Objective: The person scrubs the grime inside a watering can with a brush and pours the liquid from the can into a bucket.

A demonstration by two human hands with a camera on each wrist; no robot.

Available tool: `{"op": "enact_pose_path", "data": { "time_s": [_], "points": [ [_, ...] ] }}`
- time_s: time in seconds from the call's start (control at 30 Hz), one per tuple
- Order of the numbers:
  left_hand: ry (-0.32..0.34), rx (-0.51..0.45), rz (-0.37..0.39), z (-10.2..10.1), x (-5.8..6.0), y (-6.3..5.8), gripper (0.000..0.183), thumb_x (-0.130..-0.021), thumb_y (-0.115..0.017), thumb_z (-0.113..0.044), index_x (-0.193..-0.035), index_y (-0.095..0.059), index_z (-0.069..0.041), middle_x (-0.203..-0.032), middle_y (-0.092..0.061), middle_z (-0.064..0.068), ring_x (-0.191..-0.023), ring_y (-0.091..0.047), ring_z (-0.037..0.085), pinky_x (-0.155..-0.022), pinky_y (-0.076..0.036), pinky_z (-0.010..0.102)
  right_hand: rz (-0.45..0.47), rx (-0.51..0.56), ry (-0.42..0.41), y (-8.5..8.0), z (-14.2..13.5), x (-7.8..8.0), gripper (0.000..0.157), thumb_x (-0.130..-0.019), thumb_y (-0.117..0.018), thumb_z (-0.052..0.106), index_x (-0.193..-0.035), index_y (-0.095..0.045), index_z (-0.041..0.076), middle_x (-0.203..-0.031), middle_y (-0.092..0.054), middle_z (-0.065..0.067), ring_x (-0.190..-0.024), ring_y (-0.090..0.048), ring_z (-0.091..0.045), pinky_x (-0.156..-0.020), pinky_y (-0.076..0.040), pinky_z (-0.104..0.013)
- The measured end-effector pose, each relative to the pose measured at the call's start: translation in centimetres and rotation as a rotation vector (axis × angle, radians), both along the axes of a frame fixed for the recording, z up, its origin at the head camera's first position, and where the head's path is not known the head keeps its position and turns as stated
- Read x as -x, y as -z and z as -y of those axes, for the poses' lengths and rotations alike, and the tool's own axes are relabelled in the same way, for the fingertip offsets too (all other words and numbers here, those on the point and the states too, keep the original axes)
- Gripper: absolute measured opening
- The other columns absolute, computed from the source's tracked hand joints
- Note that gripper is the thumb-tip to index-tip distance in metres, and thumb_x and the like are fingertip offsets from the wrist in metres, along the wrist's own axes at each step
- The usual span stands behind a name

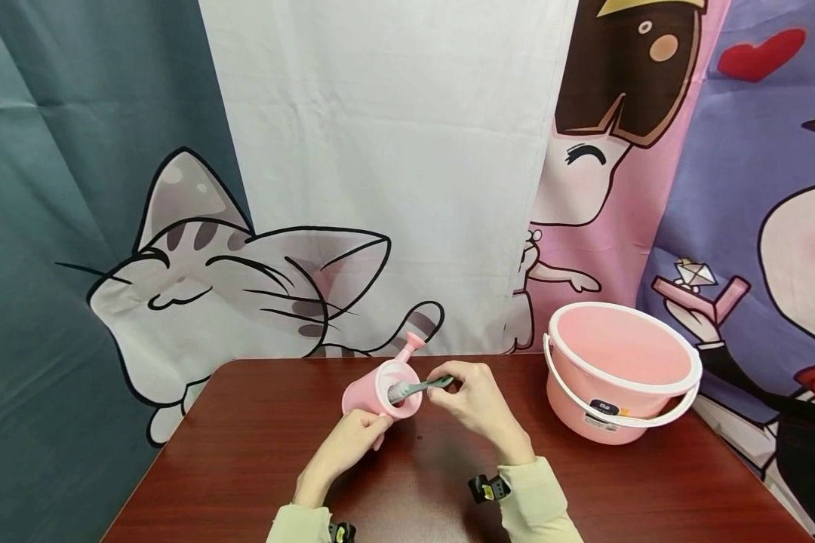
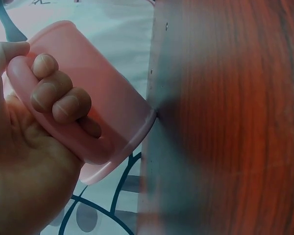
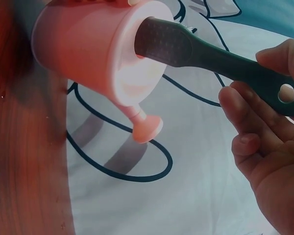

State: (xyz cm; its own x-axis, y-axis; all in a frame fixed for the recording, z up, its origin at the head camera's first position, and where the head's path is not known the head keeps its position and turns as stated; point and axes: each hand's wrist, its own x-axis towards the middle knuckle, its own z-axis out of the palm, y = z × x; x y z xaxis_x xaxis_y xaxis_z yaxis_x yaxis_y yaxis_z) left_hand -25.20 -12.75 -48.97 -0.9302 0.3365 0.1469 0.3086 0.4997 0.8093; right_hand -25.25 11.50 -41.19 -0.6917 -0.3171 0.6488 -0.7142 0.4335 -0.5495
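A pink watering can (image 1: 361,392) is tilted over the table, its open mouth turned toward the right hand. My left hand (image 1: 349,441) grips it, and the left wrist view shows fingers curled through the can's handle (image 2: 44,115). Between thumb and fingers, my right hand (image 1: 478,400) pinches the end of a dark green brush (image 3: 215,61) with a hole in its handle. Pale bristles (image 1: 399,392) reach into the can's mouth; part of the brush head is hidden inside. The sprinkler spout (image 3: 149,128) points away from the person.
To the right, a pink bucket (image 1: 598,411) with a white rim and white carrying handle stands on the reddish-brown wooden table (image 1: 244,452). Behind the table's far edge hangs a cloth backdrop (image 1: 394,151) printed with a cartoon cat and figures.
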Motion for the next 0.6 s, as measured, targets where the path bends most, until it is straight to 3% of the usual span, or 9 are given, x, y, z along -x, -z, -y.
{"op": "enact_pose_path", "data": {
  "time_s": [0.47, 0.6],
  "points": [
    [0.004, 0.001, -0.010, 0.05, 0.10, 0.14, 0.044, -0.095, -0.053, -0.022, -0.052, -0.052, -0.015, -0.047, -0.045, -0.005, -0.046, -0.035, 0.006, -0.045, -0.029, 0.023, -0.043, 0.007, -0.006, -0.06, 0.16, 0.08, 0.017, -0.074, -0.072, 0.004, -0.083, -0.070, 0.019, -0.070, -0.057, 0.015, -0.055, -0.048, -0.004, -0.050, -0.041, -0.022],
    [0.013, -0.011, -0.008, 0.12, 0.16, 0.11, 0.044, -0.095, -0.053, -0.021, -0.051, -0.052, -0.014, -0.049, -0.048, 0.003, -0.047, -0.037, 0.006, -0.046, -0.030, 0.023, -0.047, 0.007, -0.005, -0.11, 0.19, 0.04, 0.017, -0.074, -0.072, 0.004, -0.083, -0.070, 0.019, -0.070, -0.057, 0.016, -0.054, -0.047, -0.003, -0.049, -0.040, -0.022]
  ]
}}
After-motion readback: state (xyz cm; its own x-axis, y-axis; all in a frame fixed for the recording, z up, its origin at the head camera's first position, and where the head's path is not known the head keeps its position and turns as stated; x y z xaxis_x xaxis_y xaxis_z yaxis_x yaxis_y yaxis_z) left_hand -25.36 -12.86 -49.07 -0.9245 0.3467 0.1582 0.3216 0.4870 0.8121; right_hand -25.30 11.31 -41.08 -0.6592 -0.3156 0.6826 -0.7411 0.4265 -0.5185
